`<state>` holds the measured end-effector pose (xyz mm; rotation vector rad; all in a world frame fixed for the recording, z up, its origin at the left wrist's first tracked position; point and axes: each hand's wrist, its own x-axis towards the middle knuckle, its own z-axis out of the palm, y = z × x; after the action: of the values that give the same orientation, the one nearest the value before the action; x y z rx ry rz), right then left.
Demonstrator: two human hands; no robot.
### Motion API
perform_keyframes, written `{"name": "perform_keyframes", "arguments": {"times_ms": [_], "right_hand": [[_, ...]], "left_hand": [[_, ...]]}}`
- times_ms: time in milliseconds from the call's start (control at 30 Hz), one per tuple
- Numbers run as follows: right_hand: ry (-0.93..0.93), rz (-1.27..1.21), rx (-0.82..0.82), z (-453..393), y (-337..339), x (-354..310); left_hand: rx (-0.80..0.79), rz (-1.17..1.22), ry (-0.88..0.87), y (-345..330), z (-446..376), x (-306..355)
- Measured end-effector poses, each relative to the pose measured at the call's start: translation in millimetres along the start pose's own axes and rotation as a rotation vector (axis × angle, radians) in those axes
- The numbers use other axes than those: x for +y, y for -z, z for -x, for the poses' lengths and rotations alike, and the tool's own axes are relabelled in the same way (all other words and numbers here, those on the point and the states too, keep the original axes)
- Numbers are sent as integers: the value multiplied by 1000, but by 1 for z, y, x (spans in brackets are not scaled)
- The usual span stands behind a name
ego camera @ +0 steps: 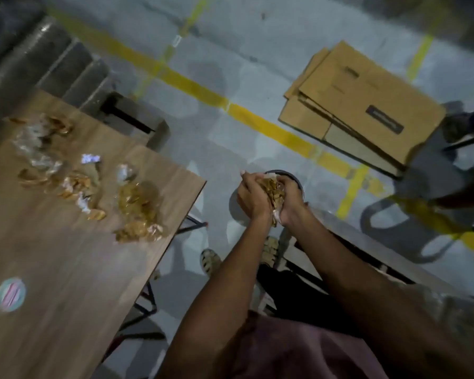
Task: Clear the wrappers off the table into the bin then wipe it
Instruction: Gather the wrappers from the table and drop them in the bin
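My left hand (251, 198) and my right hand (292, 199) cup a bunch of golden wrappers (272, 190) between them, held over a small round dark bin (298, 181) on the floor. Most of the bin is hidden behind my hands. On the wooden table (52, 269) to the left lie several more golden and clear crumpled wrappers (138, 199), spread from the far left corner toward the right edge, among them a silver foil piece (90, 159).
A round sticker (10, 294) marks the table's near left. Flattened cardboard boxes (359, 105) lie on the floor at the back right. A grey bench (367, 250) runs under my right arm. Yellow floor lines cross the grey floor. My feet (211, 261) stand beside the table.
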<state>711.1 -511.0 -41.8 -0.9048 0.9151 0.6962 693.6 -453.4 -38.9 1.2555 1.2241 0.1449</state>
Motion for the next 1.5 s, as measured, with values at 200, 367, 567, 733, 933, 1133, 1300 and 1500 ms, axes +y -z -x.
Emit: {"name": "perform_keyframes", "arguments": {"times_ms": [200,367,567,733,933,1133,1300,1500], "right_hand": [[17,-28,118,-132,52,-23],[16,-6,183,-255,90,-15],[73,56,241,-390,141,4],[299,258,360,-442,169,18],[392,371,401,-474,203,27],[438,378,391,-473,211,30],[602,1268,466,-459,220,60],[338,1352,35,-468,227,88]], "left_hand": [[-25,-33,73,-92,-63,-67],[63,-81,109,-149,-140,-135],[-88,-160,207,-198,-236,-240],[-311,-167,247,-220,-276,-300],[-514,-519,38,-203,-291,-325],[-535,-818,-348,-173,-315,-332],[-623,-1240,-614,-160,-327,-335],[-790,-1513,-432,-158,-332,-338]]}}
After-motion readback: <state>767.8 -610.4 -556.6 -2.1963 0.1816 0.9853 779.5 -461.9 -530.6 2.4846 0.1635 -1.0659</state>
